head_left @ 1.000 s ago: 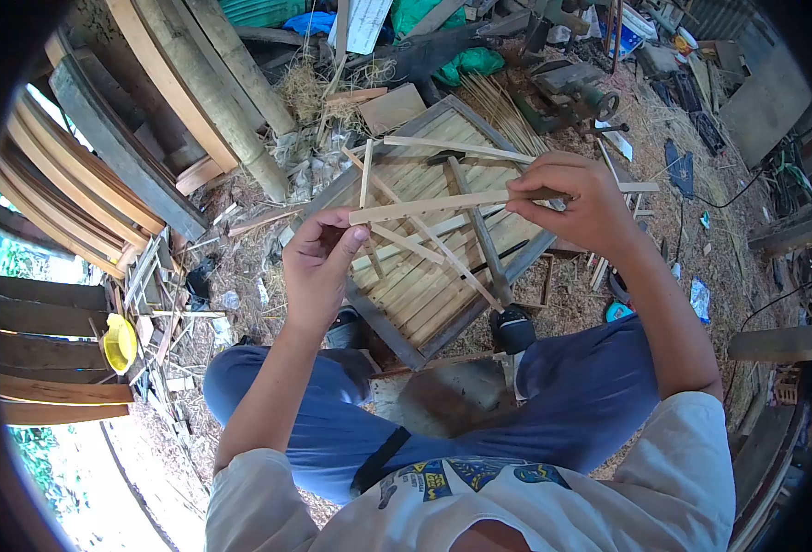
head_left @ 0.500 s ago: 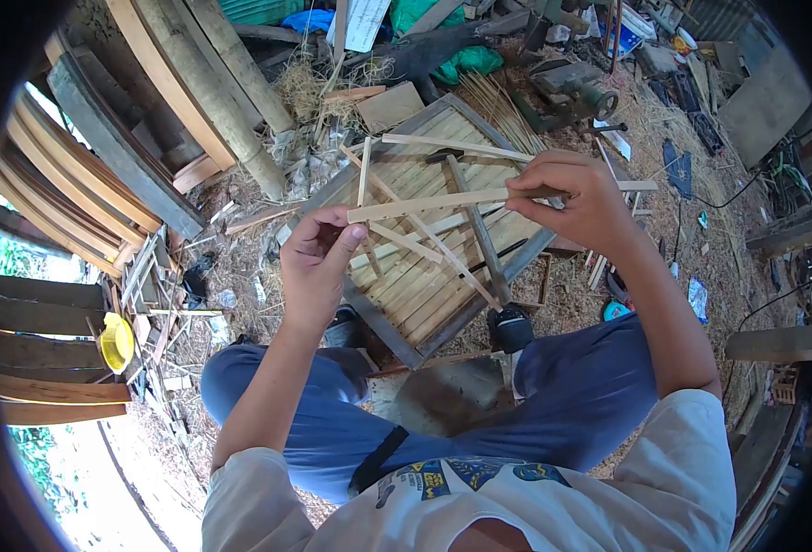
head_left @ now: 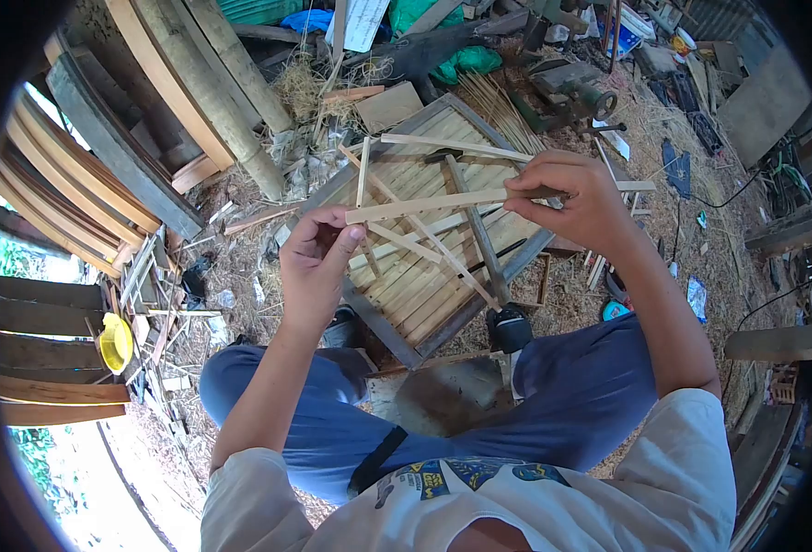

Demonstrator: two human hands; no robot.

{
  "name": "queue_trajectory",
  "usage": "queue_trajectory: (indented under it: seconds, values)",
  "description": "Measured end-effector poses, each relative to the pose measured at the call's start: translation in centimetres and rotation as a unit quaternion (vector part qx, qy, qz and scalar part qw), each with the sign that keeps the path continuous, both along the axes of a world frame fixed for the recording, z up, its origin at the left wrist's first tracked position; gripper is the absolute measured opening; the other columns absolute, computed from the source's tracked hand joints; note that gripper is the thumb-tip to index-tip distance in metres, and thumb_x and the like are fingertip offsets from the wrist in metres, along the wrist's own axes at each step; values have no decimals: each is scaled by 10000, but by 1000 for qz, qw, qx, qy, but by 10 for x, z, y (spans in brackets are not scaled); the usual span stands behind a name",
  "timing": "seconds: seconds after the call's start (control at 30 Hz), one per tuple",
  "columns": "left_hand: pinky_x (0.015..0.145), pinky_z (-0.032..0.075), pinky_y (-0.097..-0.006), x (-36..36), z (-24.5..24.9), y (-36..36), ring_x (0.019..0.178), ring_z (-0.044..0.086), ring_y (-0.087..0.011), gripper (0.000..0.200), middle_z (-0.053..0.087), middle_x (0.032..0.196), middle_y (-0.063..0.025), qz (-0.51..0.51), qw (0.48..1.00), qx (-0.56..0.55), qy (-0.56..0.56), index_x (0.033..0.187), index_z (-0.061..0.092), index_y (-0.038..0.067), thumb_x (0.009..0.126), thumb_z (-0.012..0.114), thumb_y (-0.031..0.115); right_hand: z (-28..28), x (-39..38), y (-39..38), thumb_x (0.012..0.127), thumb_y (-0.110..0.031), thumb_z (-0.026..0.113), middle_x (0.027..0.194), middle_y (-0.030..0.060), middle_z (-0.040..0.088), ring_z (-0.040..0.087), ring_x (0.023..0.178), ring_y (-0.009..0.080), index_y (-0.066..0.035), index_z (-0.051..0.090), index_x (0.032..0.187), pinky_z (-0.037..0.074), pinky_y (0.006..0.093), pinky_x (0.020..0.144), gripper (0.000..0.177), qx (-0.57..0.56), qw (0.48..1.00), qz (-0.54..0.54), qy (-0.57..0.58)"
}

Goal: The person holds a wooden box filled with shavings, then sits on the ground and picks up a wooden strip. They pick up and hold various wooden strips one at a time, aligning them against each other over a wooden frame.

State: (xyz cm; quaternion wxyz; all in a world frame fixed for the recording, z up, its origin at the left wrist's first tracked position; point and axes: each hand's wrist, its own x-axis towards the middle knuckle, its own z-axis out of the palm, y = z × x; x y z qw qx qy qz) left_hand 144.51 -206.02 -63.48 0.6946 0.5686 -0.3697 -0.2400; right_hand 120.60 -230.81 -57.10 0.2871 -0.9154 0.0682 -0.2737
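A pale, narrow wooden strip is held up between my two hands, with small dark marks along its edge. My left hand pinches its left end between thumb and fingers. Farther along, my right hand grips it, and the strip's far part pokes out past that hand. Below lies a slatted wooden panel in a dark frame. On the panel rest several loose strips, a hammer with its head away from me, and a thin dark tool. A cordless drill-like black object stands by the panel's near right edge.
Wood shavings cover the ground. A yellow bowl sits at left beside scrap wood, and curved timber pieces lean behind it. A green metal vise or machine stands at the far right. A blue tape measure-like item lies near my right knee.
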Motion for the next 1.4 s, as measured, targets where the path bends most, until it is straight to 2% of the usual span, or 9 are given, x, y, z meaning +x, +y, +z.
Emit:
queue_trajectory:
  seconds: [0.5, 1.4]
  values:
    - [962, 548, -312, 4, 3, 13, 1046, 683, -145, 170, 709, 1096, -67, -5, 1000, 13, -14, 1159, 639, 0, 1000, 698, -2, 2, 10, 5, 815, -37, 879, 932, 72, 730, 719, 799, 175, -18, 792, 992, 560, 292, 681, 198, -7, 1000, 21, -9]
    - [942, 542, -291, 4, 4, 14, 1019, 667, -117, 170, 702, 1079, -51, -8, 1000, 2, 4, 1155, 638, 3, 1000, 709, 12, 4, 14, 6, 803, -33, 883, 925, 85, 734, 724, 811, 192, -13, 797, 999, 566, 299, 697, 215, -1, 1000, 25, 2]
